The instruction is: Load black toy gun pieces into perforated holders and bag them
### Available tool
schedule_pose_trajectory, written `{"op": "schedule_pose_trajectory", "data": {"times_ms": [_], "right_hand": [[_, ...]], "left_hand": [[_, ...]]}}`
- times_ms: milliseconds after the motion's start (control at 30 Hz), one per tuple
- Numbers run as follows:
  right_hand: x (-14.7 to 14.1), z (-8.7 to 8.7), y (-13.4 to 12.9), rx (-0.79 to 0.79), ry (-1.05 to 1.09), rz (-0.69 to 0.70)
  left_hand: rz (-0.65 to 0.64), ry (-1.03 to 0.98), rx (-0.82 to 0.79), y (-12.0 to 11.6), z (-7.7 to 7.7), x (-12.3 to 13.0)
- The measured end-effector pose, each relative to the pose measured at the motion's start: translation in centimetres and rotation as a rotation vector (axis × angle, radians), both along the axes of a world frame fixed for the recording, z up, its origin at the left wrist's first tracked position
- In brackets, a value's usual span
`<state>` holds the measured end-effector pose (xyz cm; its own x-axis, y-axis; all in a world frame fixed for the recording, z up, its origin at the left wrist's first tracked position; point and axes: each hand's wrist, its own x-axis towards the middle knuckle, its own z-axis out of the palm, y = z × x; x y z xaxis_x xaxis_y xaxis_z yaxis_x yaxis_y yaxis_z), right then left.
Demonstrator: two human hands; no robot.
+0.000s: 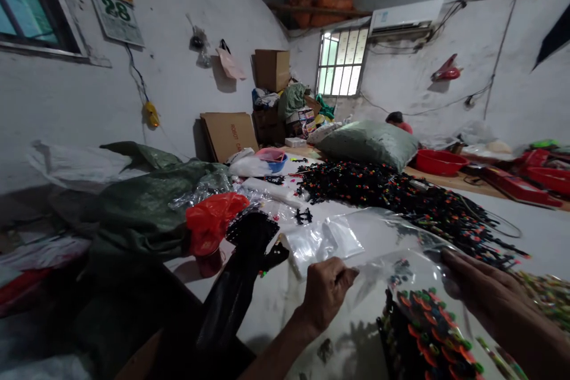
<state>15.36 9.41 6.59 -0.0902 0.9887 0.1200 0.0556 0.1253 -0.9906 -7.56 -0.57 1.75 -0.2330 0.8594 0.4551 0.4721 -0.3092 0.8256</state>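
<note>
My left hand [327,291] is closed, pinching one edge of a clear plastic bag [378,270] between thumb and forefinger. At the bag's other side my right hand [490,288] has its fingers stretched along the film and grips it, though its fingertips are partly hidden. Below the film, between my hands, lies a cluster of black pieces with orange and green parts [430,329]; whether it is inside the bag I cannot tell. Flat clear bags [312,243] lie just beyond my left hand.
A large heap of black pieces with coloured tips [378,190] spreads across the table's far side. Left of my hands are a black bag [236,285] and a red plastic bag [214,219]. Farther back are a stuffed green sack [365,142], a red basin [440,161] and a person [401,123].
</note>
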Motion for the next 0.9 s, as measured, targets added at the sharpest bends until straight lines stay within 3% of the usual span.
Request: {"op": "schedule_pose_trajectory", "data": {"times_ms": [133,233,400,500,600,667,767,833,900], "right_hand": [[-1.9,-0.5,-1.4,-0.043,-0.022,0.002],[-3.9,-0.6,-3.1,0.041,-0.137,0.075],[-6.8,-0.2,-5.8,0.096,-0.203,0.257],[-7.2,0.1,-6.3,0.084,-0.184,0.376],[-6.2,0.6,-5.4,0.097,-0.196,0.263],[-5.2,1.2,-4.6,0.159,-0.2,0.181],[-4.2,2.7,-3.8,0.138,-0.238,0.358],[-3.8,3.8,-3.6,0.077,-0.226,0.521],[-3.2,4.7,-3.5,0.056,-0.178,0.56]], "left_hand": [[-0.117,0.043,-0.196,-1.0,-1.3,-1.3],[-0.213,-0.003,-0.29,-1.5,-0.6,-1.9],[-0.265,-0.166,-0.247,-0.6,2.0,-0.9],[-0.256,-0.191,-0.211,-0.2,2.4,0.4],[-0.15,-0.175,-0.118,-1.0,2.0,1.3],[-0.011,-0.075,0.017,-1.5,1.9,1.5],[0.108,0.253,0.214,-0.9,2.8,1.8],[-0.01,0.431,0.216,0.6,4.2,2.2],[-0.164,0.471,0.153,2.4,5.5,2.4]]}}
